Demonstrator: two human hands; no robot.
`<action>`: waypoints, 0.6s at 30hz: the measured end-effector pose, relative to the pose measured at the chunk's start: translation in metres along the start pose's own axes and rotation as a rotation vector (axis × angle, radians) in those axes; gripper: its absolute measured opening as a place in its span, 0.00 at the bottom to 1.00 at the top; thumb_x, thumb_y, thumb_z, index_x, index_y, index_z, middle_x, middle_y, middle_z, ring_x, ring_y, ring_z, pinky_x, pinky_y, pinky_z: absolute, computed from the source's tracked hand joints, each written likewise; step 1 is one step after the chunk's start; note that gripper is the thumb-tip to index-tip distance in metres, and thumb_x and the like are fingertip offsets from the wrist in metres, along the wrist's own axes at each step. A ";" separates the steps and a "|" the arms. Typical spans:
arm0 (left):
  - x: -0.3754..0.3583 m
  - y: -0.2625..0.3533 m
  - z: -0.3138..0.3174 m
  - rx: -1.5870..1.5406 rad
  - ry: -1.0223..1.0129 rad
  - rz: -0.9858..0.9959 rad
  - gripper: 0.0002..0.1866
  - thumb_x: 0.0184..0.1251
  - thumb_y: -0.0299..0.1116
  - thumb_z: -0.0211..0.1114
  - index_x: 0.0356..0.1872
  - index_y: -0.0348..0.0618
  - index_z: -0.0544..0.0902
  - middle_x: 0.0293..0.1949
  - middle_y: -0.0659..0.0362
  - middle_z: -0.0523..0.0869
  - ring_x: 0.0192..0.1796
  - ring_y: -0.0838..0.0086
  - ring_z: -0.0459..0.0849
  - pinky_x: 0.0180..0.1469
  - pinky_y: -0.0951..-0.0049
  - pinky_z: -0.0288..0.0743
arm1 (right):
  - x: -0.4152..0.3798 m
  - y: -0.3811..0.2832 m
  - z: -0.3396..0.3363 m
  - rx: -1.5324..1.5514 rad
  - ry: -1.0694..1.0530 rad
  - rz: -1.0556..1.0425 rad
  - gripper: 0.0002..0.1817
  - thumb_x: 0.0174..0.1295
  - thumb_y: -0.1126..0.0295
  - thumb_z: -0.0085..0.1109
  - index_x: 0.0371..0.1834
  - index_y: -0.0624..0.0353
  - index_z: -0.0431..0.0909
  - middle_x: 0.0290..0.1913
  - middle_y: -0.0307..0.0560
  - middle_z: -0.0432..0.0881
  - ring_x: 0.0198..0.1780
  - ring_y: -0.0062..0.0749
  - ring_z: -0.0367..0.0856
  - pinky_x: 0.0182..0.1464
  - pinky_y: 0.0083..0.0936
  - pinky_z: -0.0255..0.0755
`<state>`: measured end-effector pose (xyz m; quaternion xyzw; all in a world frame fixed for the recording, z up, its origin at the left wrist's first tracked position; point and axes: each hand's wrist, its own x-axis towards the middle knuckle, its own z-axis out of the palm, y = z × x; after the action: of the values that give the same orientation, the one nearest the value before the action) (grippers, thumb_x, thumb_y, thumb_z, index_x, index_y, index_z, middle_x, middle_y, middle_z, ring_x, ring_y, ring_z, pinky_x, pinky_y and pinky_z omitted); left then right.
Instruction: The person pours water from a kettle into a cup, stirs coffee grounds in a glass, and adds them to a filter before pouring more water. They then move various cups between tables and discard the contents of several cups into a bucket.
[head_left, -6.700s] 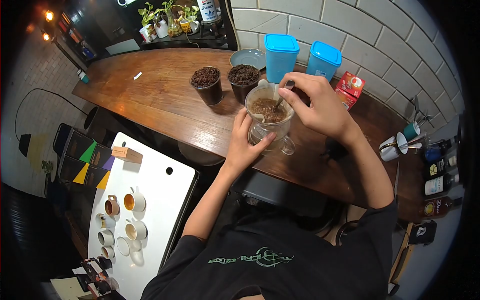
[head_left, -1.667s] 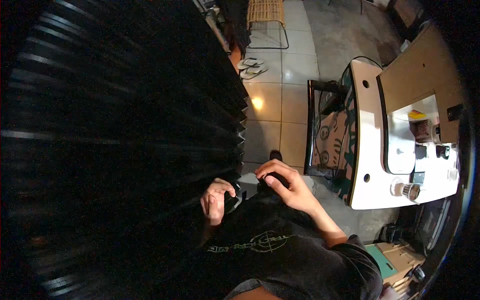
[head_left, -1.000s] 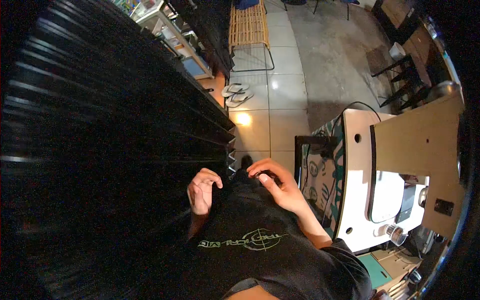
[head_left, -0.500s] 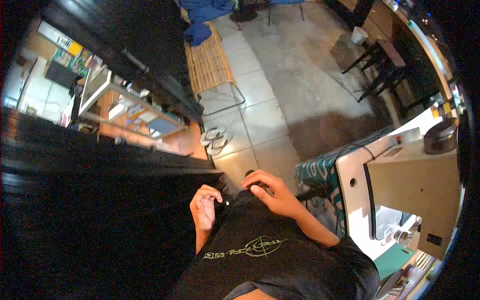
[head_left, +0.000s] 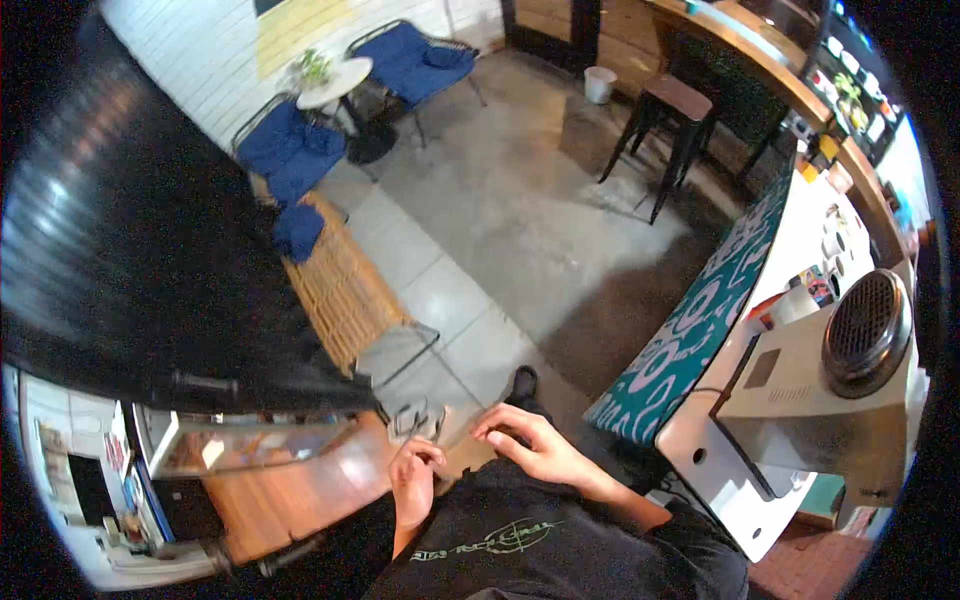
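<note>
My left hand (head_left: 412,482) hovers in front of my dark shirt (head_left: 480,545), its fingers loosely bent and nothing visible in them. To its right, my right hand (head_left: 535,447) is held palm down with the fingers curved forward and the thumb apart. It appears to hold nothing either. The two hands do not touch each other. Beyond them on the tiles lies a pair of sandals (head_left: 415,420), and a dark shoe (head_left: 525,380) shows past my right hand.
On the right stands a counter with a teal patterned front (head_left: 700,320), bearing a beige machine (head_left: 790,400). Ahead are a woven bench (head_left: 345,285), blue-cushioned chairs (head_left: 410,60), a round table (head_left: 335,85), a stool (head_left: 680,97) and a white bucket (head_left: 600,86). A dark wall (head_left: 170,250) borders the left.
The view has swung left and up, bringing the chairs and round table into sight. Both hands stay in front of my body with much the same loose shape.
</note>
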<state>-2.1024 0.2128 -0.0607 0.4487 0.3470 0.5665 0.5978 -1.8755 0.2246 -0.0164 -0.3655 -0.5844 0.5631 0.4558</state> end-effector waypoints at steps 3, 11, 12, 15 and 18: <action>0.073 -0.010 0.022 0.173 -0.125 -0.110 0.09 0.76 0.29 0.56 0.35 0.35 0.77 0.34 0.57 0.77 0.35 0.77 0.73 0.42 0.76 0.67 | 0.034 0.006 -0.043 0.019 0.112 -0.028 0.10 0.72 0.69 0.52 0.49 0.64 0.78 0.48 0.50 0.81 0.53 0.37 0.80 0.57 0.32 0.73; 0.245 -0.036 0.117 0.025 -0.515 -0.152 0.12 0.76 0.35 0.60 0.35 0.36 0.77 0.34 0.57 0.77 0.36 0.76 0.73 0.42 0.75 0.68 | 0.077 -0.020 -0.160 -0.095 0.425 -0.073 0.13 0.73 0.68 0.50 0.50 0.66 0.77 0.51 0.48 0.80 0.52 0.31 0.79 0.54 0.28 0.73; 0.259 -0.041 0.126 0.022 -0.555 -0.167 0.12 0.76 0.35 0.60 0.35 0.36 0.77 0.34 0.57 0.77 0.36 0.76 0.73 0.42 0.75 0.68 | 0.079 -0.021 -0.169 -0.077 0.468 -0.067 0.13 0.73 0.68 0.50 0.50 0.66 0.77 0.51 0.48 0.80 0.51 0.30 0.79 0.53 0.27 0.73; 0.298 -0.057 0.155 -0.012 -0.682 -0.220 0.12 0.75 0.35 0.60 0.34 0.36 0.77 0.33 0.58 0.77 0.36 0.76 0.73 0.42 0.75 0.68 | 0.080 -0.021 -0.195 -0.051 0.583 -0.036 0.13 0.74 0.67 0.50 0.51 0.66 0.77 0.50 0.48 0.80 0.50 0.28 0.78 0.53 0.25 0.72; 0.337 -0.071 0.185 -0.024 -0.763 -0.303 0.11 0.75 0.33 0.60 0.33 0.37 0.77 0.31 0.58 0.76 0.35 0.76 0.74 0.41 0.75 0.68 | 0.086 -0.016 -0.215 -0.027 0.730 -0.032 0.13 0.74 0.67 0.50 0.50 0.66 0.78 0.49 0.48 0.80 0.50 0.30 0.79 0.53 0.26 0.72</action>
<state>-1.8656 0.5226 -0.0296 0.5635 0.1561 0.2691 0.7653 -1.6986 0.3735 -0.0009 -0.5392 -0.3961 0.3807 0.6382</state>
